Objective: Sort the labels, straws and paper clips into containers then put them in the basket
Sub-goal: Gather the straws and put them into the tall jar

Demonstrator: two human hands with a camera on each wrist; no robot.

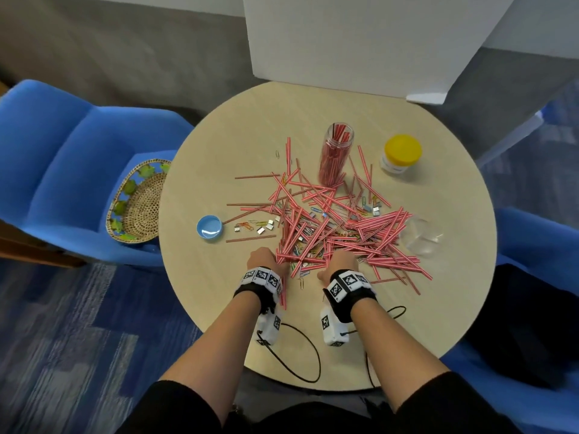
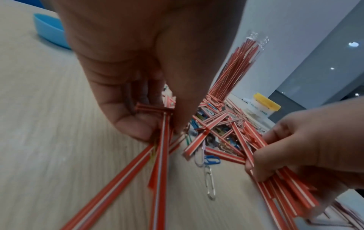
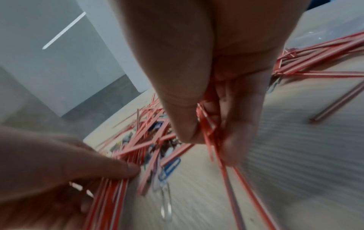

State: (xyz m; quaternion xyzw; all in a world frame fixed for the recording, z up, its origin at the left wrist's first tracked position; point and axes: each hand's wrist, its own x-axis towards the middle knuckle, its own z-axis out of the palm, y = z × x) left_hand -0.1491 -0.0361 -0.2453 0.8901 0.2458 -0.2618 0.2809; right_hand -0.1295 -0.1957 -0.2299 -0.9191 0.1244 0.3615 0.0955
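nearest, at the front edge of the heap on the round tabletop (image 1: 219, 145), the left hand (image 1: 264, 256) pinches a few red-and-white straws (image 2: 161, 155) and the right hand (image 1: 343, 261) clasps its own small bunch, so the step in hand looks like straw gathering. next, i judge, both bunches must go upright into the tall clear jar (image 1: 336, 155) beyond, already partly filled. paper clips (image 1: 247, 226) and small labels (image 1: 264, 228) lie unsorted; the woven basket (image 1: 141, 203) waits on the blue chair (image 1: 62, 158).

Matt wood-grain table (image 1: 219, 158), woven wicker basket (image 1: 141, 208), clear glossy jar (image 1: 335, 155).
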